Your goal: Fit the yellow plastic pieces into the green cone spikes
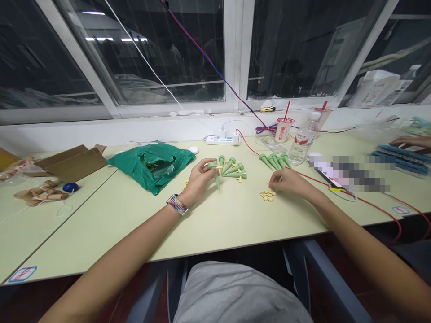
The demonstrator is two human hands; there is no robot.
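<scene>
Between the thumb and fingers of my left hand [199,178] is a green watering spike [217,180], its tip pointing down and a small yellow valve at its cap end. Just right of it, several green spikes with yellow valves [232,168] lie fanned out on the table. My right hand [286,183] is closed in a pinch, with a small yellow valve [268,183] poking out at the fingertips. Below those fingers lies a little pile of loose yellow valves [267,196]. Behind my right hand rest several green spikes [275,161]. A few yellow pieces [185,184] are partly hidden behind my left wrist.
A torn green plastic bag [151,163] lies left, beside a cardboard box [72,163] and wooden pieces. At the back are a power strip [222,140], a cup [284,130] and a water bottle [303,141]. A red cable crosses the right side. Another person's hand [412,142] touches blue material.
</scene>
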